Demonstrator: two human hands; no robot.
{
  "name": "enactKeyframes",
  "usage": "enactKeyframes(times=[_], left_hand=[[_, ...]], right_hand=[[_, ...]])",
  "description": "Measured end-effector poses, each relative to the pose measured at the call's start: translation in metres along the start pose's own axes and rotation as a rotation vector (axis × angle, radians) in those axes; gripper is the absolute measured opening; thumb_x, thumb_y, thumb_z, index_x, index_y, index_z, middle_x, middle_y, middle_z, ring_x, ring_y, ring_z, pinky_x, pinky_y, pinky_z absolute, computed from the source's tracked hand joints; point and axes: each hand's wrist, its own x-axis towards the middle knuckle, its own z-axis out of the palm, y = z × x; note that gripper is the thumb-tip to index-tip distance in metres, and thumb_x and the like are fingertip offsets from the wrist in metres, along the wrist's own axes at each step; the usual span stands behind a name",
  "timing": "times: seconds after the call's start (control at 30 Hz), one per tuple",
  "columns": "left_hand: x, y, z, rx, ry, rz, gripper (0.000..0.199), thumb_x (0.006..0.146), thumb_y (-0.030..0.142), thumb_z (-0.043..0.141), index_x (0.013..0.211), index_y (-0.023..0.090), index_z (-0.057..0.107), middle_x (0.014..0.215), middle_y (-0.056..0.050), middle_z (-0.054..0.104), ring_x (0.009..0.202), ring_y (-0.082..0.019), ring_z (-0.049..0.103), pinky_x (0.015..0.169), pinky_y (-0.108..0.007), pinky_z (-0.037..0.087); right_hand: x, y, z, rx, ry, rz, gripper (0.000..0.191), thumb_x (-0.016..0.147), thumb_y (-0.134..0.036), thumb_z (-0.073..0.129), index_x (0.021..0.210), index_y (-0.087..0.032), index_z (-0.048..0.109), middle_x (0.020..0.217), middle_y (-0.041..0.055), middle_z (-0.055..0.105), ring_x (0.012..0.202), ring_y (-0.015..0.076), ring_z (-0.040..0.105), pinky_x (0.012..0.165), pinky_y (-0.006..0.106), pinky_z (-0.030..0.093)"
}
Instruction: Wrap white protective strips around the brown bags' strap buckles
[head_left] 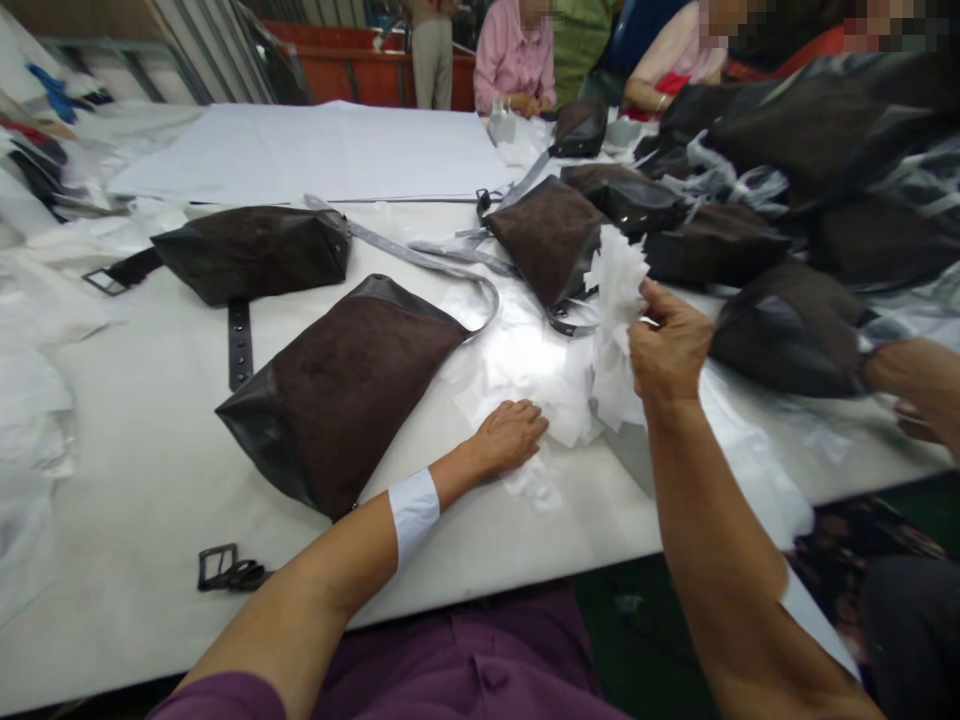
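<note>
— If working left to right, what lies beside the left hand (pixel 510 435)?

— Brown suede-and-leather bag (pixel 341 395) on the white tabletop (pixel 135 480), just to the left. Fingers (pixel 517 420) open and flat on crumpled white tissue paper (pixel 532 375), gripping nothing.

— And the right hand (pixel 667 345)?

— Fingers (pixel 649 300) pinched nearly shut on a bunch of that tissue, raised above the tabletop, near more brown bags (pixel 787 330). Farther right, a co-worker's hand (pixel 919 385).
</note>
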Motion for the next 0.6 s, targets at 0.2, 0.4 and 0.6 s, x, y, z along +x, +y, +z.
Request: enactKeyframes(times=[0.2,0.4,0.6], left_hand=[[-0.033,0.017,-0.006,-0.034,-0.002,0.053,0.026,0.083,0.021,0.052,0.108,0.017,0.057,0.111,-0.012,0.059,0.114,-0.025,0.049,0.096,-0.040,0.039],[-0.101,0.040,-0.021,-0.097,0.155,0.060,0.034,0.087,0.021,0.048,0.121,0.017,0.052,0.127,-0.011,0.055,0.126,-0.026,0.042,0.104,-0.046,0.034],[-0.124,0.034,-0.011,-0.086,0.322,-0.179,0.027,0.086,0.023,0.052,0.112,0.017,0.058,0.114,-0.012,0.062,0.111,-0.026,0.052,0.097,-0.045,0.041]], right_hand=[[-0.046,0.011,0.057,-0.454,-0.515,-0.190,0.046,0.078,-0.002,0.043,0.120,-0.009,0.060,0.132,0.0189,0.048,0.119,0.0286,0.048,0.097,0.041,0.042],[-0.087,0.011,0.037,-0.214,-0.448,-0.251,0.041,0.081,-0.013,0.051,0.122,-0.014,0.059,0.128,0.0132,0.055,0.112,0.0236,0.055,0.094,0.038,0.047],[-0.166,0.009,-0.006,-0.180,-0.485,-0.349,0.034,0.087,-0.018,0.047,0.118,-0.017,0.061,0.115,0.0089,0.064,0.112,0.0229,0.055,0.096,0.040,0.043]])
